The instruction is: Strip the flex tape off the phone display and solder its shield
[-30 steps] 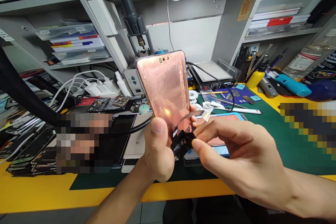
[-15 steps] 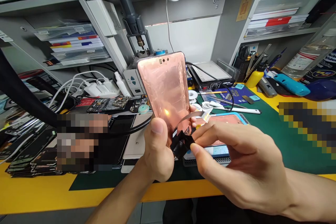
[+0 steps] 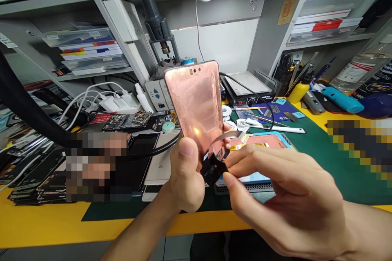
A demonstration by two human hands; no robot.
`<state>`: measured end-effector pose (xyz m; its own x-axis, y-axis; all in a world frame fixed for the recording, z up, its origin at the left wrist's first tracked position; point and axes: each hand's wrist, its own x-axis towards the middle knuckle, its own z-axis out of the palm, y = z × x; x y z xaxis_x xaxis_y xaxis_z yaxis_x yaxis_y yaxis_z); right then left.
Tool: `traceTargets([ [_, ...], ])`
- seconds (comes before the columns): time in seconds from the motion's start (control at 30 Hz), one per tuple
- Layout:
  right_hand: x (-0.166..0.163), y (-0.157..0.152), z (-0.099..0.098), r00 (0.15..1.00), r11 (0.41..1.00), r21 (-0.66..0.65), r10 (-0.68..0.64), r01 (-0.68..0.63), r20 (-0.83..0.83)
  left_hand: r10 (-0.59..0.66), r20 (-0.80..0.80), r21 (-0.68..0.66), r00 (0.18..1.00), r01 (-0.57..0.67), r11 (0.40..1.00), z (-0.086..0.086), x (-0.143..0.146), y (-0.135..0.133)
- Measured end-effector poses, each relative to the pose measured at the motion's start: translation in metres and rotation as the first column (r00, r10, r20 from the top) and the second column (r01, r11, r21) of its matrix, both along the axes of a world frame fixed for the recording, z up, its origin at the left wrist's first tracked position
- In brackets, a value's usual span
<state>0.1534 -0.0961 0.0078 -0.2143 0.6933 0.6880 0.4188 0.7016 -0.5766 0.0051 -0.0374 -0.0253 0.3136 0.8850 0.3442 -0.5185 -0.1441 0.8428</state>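
1. The left hand grasps the copper-backed screen panel upright by its lower end, thumb pressed on its face
2. The right hand pinches the black flex tab at the panel's bottom between thumb and forefinger, just beside the left thumb
3. The label on the clear bottle, far right of the right hand, is too blurred to read
4. Under both hands a green mat covers the yellow tabletop; shelves of stacked flat packs stand beyond them

panel base behind L hand, patch pixelated
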Motion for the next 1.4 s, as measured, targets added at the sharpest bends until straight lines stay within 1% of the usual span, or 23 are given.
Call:
traceTargets([
  [0.13,0.0007,-0.0021,-0.0021,0.998,0.998,0.038,-0.046,0.044,0.031,0.012,-0.004,0.006,1.0,-0.012,1.0,0.0018,0.0006,-0.0013],
  [0.33,-0.0037,-0.0008,0.0,0.994,0.989,0.119,-0.093,0.086,0.051,-0.1,0.032,0.009,0.994,0.1,0.995,0.0073,0.0014,-0.0006],
  [0.53,-0.0061,-0.0028,0.0019,0.981,0.98,0.142,-0.154,0.137,0.119,-0.113,0.06,-0.04,0.992,0.116,0.992,0.0084,0.0028,-0.0016],
  [0.67,-0.0046,-0.0052,-0.0006,0.975,0.977,0.176,-0.149,0.12,0.162,-0.107,0.045,-0.06,0.993,0.11,0.992,0.0075,0.0023,-0.0033],
  [0.77,-0.0043,-0.0074,-0.0024,0.965,0.974,0.177,-0.174,0.139,0.197,-0.109,0.058,-0.051,0.992,0.112,0.992,0.0067,0.0024,-0.0036],
  [0.9,-0.0046,-0.0091,-0.0016,0.959,0.975,0.171,-0.176,0.14,0.221,-0.075,0.036,-0.026,0.997,0.076,0.997,0.0069,0.0022,-0.002],
  [1.07,-0.0034,-0.0072,-0.0027,0.957,0.974,0.189,-0.166,0.122,0.239,-0.16,0.032,-0.021,0.987,0.16,0.987,0.0092,0.0017,0.0002],
  [1.13,-0.0036,-0.0057,-0.0043,0.959,0.976,0.18,-0.161,0.12,0.234,-0.141,0.052,-0.024,0.989,0.142,0.99,0.0092,0.0018,-0.0001],
  [1.23,-0.005,-0.0037,-0.0037,0.969,0.981,0.15,-0.15,0.121,0.198,-0.087,0.069,-0.069,0.994,0.092,0.993,0.0085,0.0027,-0.0018],
  [1.33,-0.0056,-0.0029,0.0013,0.989,0.988,0.123,-0.109,0.096,0.1,-0.024,0.042,-0.076,0.999,0.027,0.997,0.0082,0.0048,-0.0037],
  [1.4,-0.0049,-0.0035,0.0047,0.997,0.994,0.081,-0.073,0.07,0.034,0.054,0.022,-0.067,0.998,-0.052,0.996,0.008,0.0066,-0.0044],
])
